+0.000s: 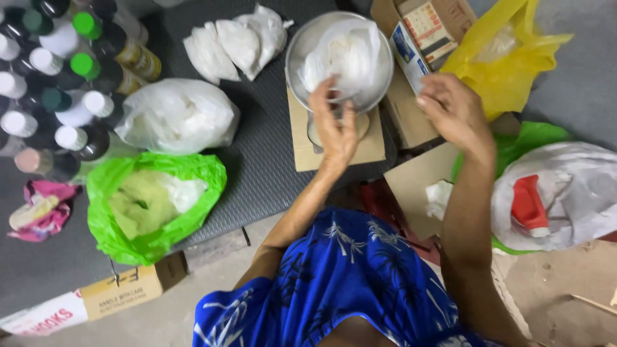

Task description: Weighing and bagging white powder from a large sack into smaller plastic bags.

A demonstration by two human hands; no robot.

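A round metal bowl (299, 45) sits on a small scale over a piece of cardboard (302, 144). Inside the bowl lies a clear plastic bag of white powder (344, 54). My left hand (334, 125) reaches up to the bowl's near rim, its fingertips touching the bag; whether it grips the bag I cannot tell. My right hand (453, 109) hovers to the right of the bowl with fingers spread and nothing in it, just above an open cardboard box (402, 109).
Three tied white bags (234, 42) lie behind the bowl. A large white bag (177, 115) and a green bag of powder (151, 202) sit at the left, beside several capped bottles (54, 83). A yellow bag (508, 54) and a white-red bag (556, 193) are at the right.
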